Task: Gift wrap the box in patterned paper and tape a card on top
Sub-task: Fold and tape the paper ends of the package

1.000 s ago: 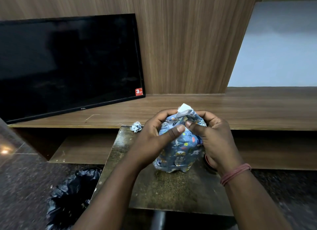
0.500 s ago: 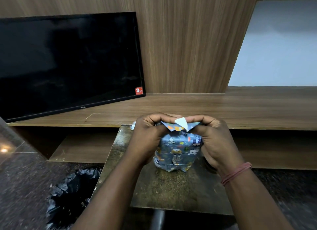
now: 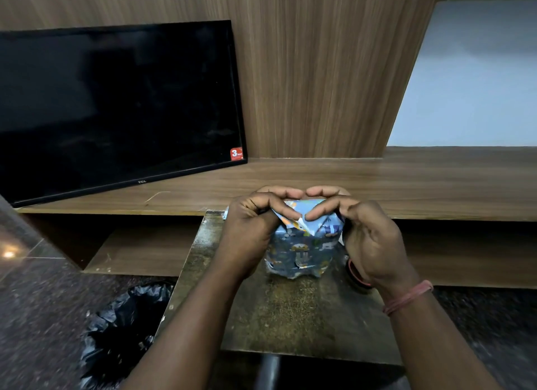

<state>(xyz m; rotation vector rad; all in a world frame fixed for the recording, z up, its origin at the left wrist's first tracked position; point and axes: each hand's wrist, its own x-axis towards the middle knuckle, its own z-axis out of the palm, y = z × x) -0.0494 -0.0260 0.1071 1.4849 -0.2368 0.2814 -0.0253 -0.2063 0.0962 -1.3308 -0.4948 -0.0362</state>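
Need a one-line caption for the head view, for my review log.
Both hands, left and right, press patterned paper folds onto the top of the box standing on a small table.

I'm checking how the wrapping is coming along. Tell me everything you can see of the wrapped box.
The wrapped box stands upright on the worn small table, covered in blue paper printed with small cartoon figures. The paper looks thin and crinkled, bulging unevenly along the bottom edge. At the top the flaps are folded inward, with a white underside corner showing. The left hand and right hand grip its upper sides, with the thumbs pressing the top fold down. No card or tape shows on it.
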